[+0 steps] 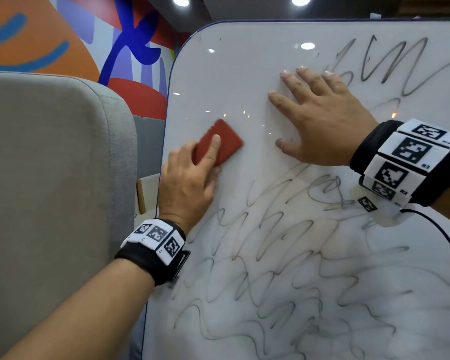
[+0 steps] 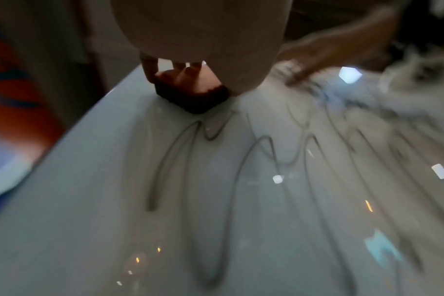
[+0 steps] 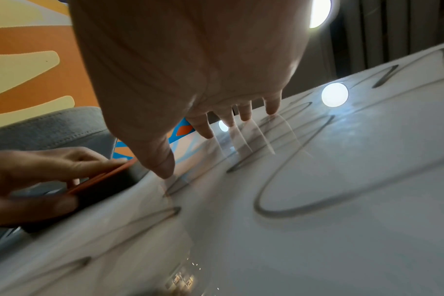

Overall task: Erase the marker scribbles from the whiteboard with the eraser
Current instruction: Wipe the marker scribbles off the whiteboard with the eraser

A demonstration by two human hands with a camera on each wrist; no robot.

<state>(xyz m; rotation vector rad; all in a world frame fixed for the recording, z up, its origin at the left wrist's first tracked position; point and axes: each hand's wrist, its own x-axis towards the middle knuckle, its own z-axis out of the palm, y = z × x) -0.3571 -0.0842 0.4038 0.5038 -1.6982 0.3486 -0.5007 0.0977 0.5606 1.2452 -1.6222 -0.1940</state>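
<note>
Two views compared, red eraser (image 1: pixel 217 142) back seen overhead, dark felt seen wristward, long axis slanted up-right on whiteboard (image 1: pixel 244 74), left hand (image 1: pixel 190 178) gripped eraser, right hand (image 1: pixel 322 120) pressed flat, fingers spread, scribbles (image 1: pixel 270 255) remained below.

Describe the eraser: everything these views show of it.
The eraser is a flat rectangular block with rounded corners, a red-orange back and a dark pad underneath. It lies pad-down on the whiteboard near its left edge, in a cleared patch above the scribbles. The left hand grips it, index finger along its back.
</note>
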